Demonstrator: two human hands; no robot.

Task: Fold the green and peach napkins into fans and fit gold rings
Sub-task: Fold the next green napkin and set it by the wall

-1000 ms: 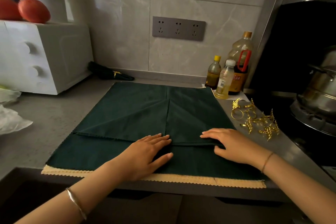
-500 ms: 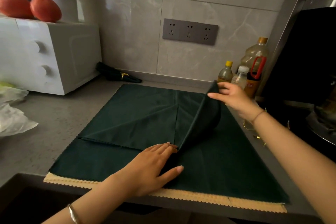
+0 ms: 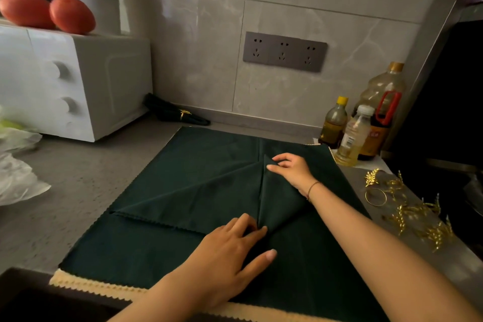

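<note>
A dark green napkin [image 3: 188, 185] lies spread on the grey counter, over a peach napkin whose scalloped edge [image 3: 86, 285] shows along the near side. My left hand [image 3: 230, 251] lies flat on the green cloth and presses the fold's lower point. My right hand [image 3: 290, 168] pinches the tip of the right flap, laid along the centre crease. Several gold leaf-shaped rings [image 3: 407, 206] lie on the counter to the right. A finished green napkin with a gold ring [image 3: 177, 114] rests by the back wall.
A white oven [image 3: 65, 81] with tomatoes [image 3: 70, 18] and a white bucket on top stands at the left. Plastic bags [image 3: 18, 178] lie at far left. Three bottles [image 3: 358, 131] stand at the back right beside the stove. The counter's front edge runs right below the napkins.
My right hand lifted the right flap of the green napkin, swung it up and over, and laid it along the centre crease. My left hand stayed pressing the fold.
</note>
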